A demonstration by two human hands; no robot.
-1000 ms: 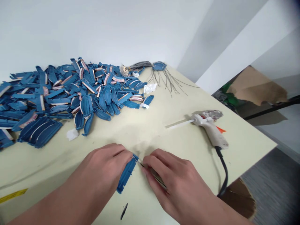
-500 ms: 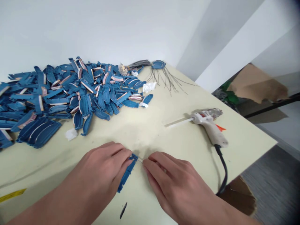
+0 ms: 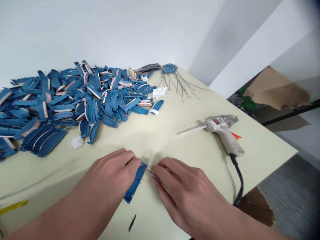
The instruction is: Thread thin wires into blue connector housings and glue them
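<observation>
My left hand is closed on a blue plastic piece, pinching its upper end between thumb and fingers. Part of that piece is hidden under the hand; its lower end sticks out toward me. A thin dark wire runs from the piece's upper end into my right hand. The fingers of this hand are closed around the wire, just right of the blue piece. Below the hands, a small dark sliver lies on the table.
Many similar blue pieces are heaped at the back left. Grey wires fan out beside a blue piece at the back. A glue gun with a white stick lies at right, its cable crossing the table edge. White scraps lie about.
More wire now shows within my right hand, whose thumb and index finger have parted slightly. My left hand's grip on the blue piece has shifted a little, and the piece has turned slightly.
</observation>
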